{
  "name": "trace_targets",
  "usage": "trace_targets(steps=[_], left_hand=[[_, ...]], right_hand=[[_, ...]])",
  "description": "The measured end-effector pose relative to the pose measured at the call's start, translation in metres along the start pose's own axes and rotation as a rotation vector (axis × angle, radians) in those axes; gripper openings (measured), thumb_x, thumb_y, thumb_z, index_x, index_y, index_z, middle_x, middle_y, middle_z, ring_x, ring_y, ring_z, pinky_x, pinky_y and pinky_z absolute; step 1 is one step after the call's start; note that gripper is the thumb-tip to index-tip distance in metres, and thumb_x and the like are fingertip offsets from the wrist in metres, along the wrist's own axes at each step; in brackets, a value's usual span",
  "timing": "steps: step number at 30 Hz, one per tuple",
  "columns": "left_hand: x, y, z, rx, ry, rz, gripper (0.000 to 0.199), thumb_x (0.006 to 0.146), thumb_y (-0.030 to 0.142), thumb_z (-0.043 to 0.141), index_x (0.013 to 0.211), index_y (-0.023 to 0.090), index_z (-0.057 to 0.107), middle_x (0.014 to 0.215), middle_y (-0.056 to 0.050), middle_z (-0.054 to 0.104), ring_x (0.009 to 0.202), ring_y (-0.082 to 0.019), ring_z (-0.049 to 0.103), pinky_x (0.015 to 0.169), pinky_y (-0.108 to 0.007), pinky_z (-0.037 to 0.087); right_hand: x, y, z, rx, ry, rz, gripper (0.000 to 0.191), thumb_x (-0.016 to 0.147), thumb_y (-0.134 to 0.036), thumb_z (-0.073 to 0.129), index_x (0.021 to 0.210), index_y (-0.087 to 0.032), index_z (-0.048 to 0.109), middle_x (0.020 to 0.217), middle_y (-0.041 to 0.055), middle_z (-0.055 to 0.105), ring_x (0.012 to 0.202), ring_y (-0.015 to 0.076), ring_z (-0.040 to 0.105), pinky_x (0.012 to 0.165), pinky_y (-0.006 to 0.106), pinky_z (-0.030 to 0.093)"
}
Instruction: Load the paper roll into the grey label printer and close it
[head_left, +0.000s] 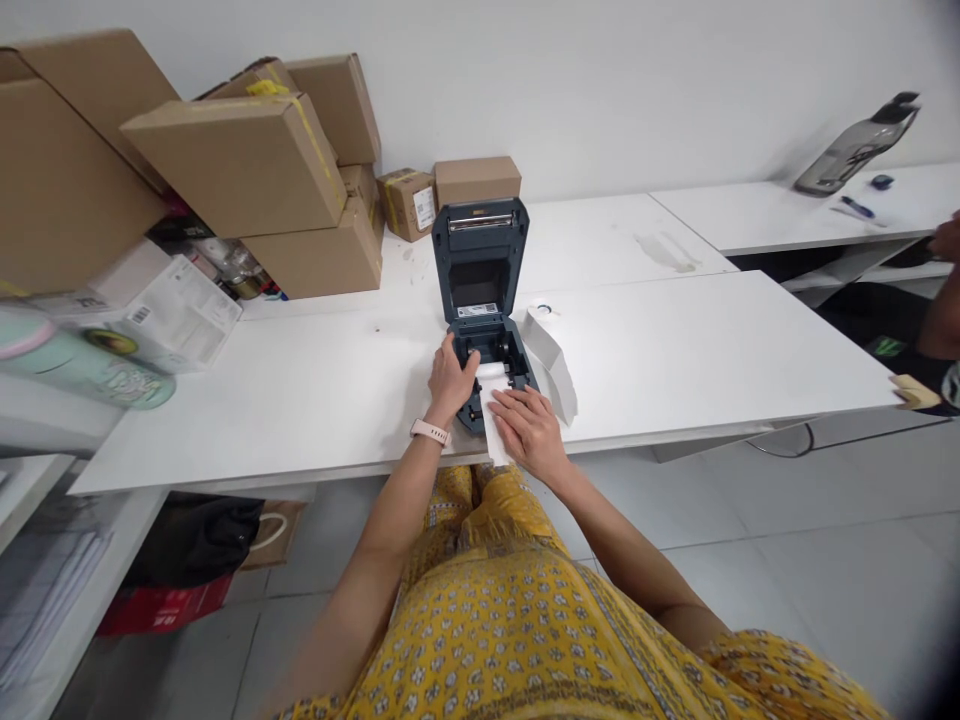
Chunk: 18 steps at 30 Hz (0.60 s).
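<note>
While the printer (pixel 487 337) stands lid (pixel 480 255) up at the bench's (pixel 322 400) front edge, step in hand looks like loading the roll (pixel 492 371): it's in the well, strip (pixel 492 432) running out over the front. Left hand (pixel 448 382) part-curled at the printer's left side, thumb near the roll; can't tell if gripping. Right hand (pixel 529 425) flattish over the strip; pressing or pinching unclear. Next move probably calls for holding the strip straight, fingers clear of the lid. White card (pixel 551 370) just right of printer; boxes (pixel 315 255) back left.
</note>
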<state>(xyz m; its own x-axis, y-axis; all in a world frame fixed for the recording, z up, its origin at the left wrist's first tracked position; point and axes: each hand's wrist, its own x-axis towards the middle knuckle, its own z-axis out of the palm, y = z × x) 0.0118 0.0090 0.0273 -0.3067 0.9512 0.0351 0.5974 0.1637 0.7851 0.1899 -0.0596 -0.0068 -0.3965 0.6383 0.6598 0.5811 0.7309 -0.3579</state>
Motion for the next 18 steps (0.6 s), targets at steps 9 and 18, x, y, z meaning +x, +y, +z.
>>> trace_targets(steps=[9, 18], left_hand=[[-0.091, -0.031, 0.009, -0.449, -0.070, -0.015, 0.107, 0.083, 0.044, 0.083, 0.168, 0.029, 0.020, 0.172, -0.014, 0.039, 0.159, -0.031, 0.039, 0.130, -0.051, 0.034], [-0.109, -0.034, 0.018, -0.599, -0.081, -0.079, 0.127, 0.077, 0.048, 0.089, 0.171, 0.033, 0.005, 0.172, -0.016, 0.038, 0.157, -0.032, 0.043, 0.126, -0.051, 0.041]], right_hand=[[0.112, 0.053, -0.037, 0.138, 0.359, 0.185, 0.047, 0.111, -0.052, 0.036, 0.134, -0.026, 0.068, 0.139, 0.0111, 0.071, 0.139, 0.0300, 0.061, 0.121, 0.059, 0.044], [0.268, 0.107, -0.041, 0.319, 0.048, 0.149, 0.082, 0.104, -0.077, 0.012, 0.136, -0.021, 0.063, 0.139, 0.0100, 0.067, 0.139, 0.0251, 0.059, 0.123, 0.048, 0.044]])
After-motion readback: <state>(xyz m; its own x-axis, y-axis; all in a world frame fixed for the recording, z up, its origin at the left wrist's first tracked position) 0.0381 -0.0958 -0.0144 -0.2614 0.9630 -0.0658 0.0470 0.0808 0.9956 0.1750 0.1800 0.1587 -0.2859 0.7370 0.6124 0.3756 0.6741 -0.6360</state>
